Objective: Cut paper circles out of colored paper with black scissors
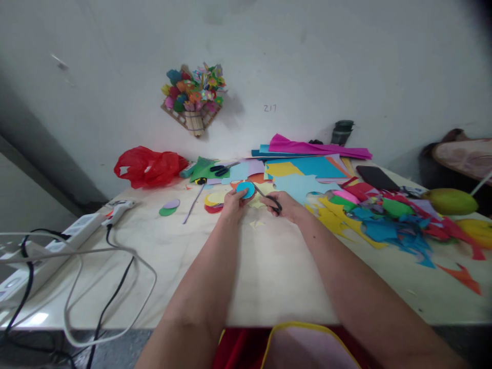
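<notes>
One blue paper disc, pinched by the left hand over the table; scissors, handles gripped in the right hand, blades just right of the disc, where a slipping pinch might nick its rim; paper scraps farther right.

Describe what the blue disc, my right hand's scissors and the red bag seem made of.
Blue disc: paper or thin foam, probably, matte and evenly coloured. Scissors: slim grey blades suggest metal; the black handles, partly hidden, perhaps plastic. Red bag: probably thin, slightly shiny plastic, from its crinkles and translucent folds.
</notes>
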